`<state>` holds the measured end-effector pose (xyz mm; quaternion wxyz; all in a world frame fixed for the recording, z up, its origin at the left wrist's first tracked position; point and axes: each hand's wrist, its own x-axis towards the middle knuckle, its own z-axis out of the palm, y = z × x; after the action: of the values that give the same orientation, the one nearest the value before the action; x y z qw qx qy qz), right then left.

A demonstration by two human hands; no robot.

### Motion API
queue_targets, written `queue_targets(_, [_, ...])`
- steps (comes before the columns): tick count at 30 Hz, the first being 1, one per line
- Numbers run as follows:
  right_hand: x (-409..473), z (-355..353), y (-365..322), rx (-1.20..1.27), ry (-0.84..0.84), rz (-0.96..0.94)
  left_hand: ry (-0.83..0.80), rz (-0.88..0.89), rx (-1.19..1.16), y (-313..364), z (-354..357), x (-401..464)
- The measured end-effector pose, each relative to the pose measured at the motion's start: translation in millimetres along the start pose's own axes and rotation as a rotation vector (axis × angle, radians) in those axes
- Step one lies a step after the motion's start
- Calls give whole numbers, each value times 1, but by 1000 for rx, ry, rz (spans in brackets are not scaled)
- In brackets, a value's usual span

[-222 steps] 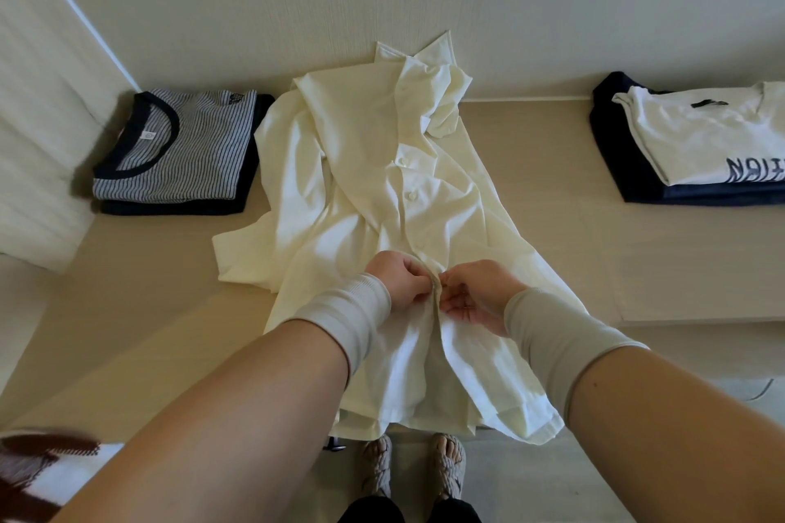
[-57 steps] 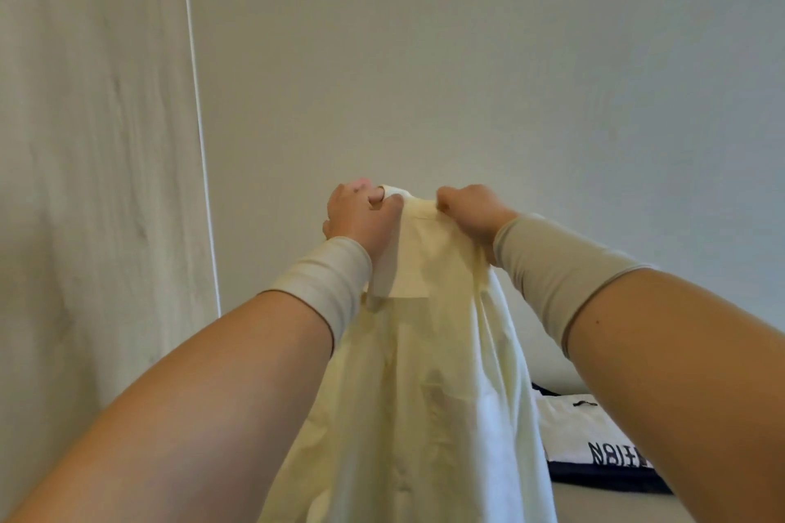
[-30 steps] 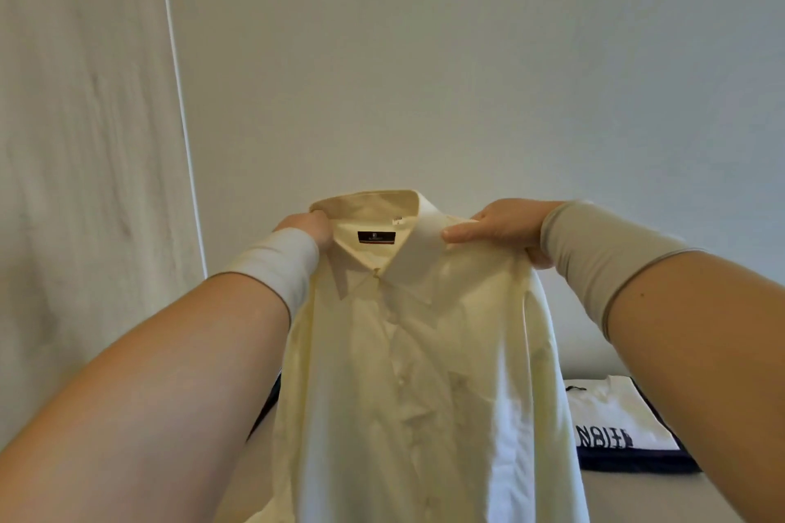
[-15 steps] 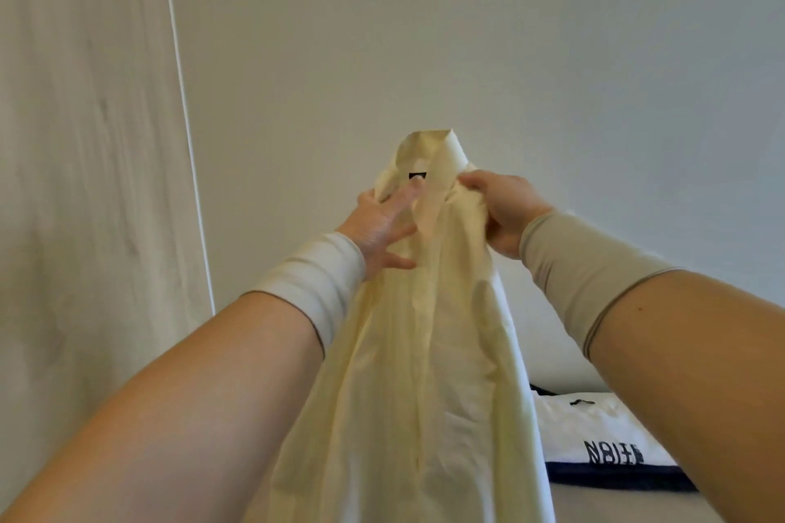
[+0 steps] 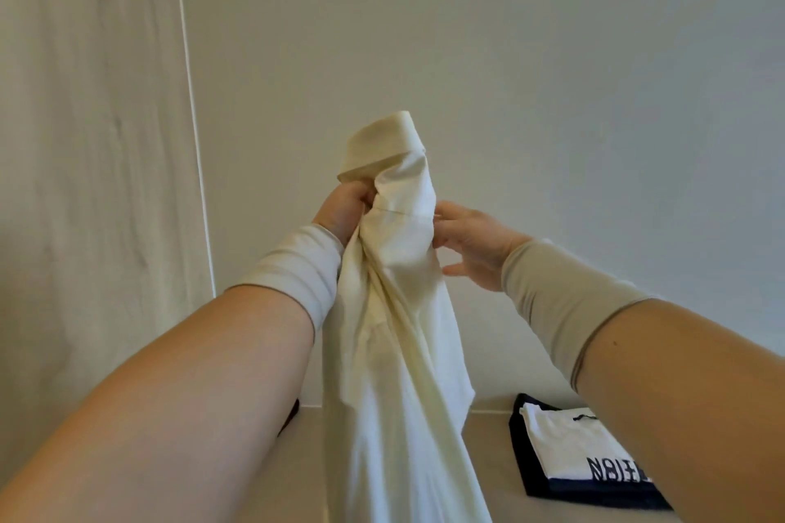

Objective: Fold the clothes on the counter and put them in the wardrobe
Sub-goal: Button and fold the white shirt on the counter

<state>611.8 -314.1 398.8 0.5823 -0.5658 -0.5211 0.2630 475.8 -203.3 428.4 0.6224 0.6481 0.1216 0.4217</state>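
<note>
A cream button-up shirt point(image 5: 399, 310) hangs in the air in front of me, its collar standing up at the top and its body drooping below the frame. My left hand point(image 5: 346, 210) grips the bunched cloth just under the collar on the left side. My right hand point(image 5: 471, 244) is at the shirt's right edge with fingers spread and loosely bent; its fingertips touch the cloth near the shoulder seam.
On the beige counter point(image 5: 488, 476) at the lower right lies a folded white T-shirt with dark lettering point(image 5: 582, 450) on top of a folded navy garment point(image 5: 531, 476). A pale panel point(image 5: 85, 140) stands on the left, a plain wall behind.
The shirt was lifted off the counter and held up by the collar. In the last half second it turned, my left hand closed on the cloth under the collar and my right hand loosened.
</note>
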Motion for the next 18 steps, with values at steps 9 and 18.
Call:
queue_targets(9, [4, 31, -16, 42, 83, 33, 274, 57, 421, 22, -33, -9])
queue_targets(18, [9, 21, -23, 207, 476, -82, 353, -214, 1339, -23, -75, -11])
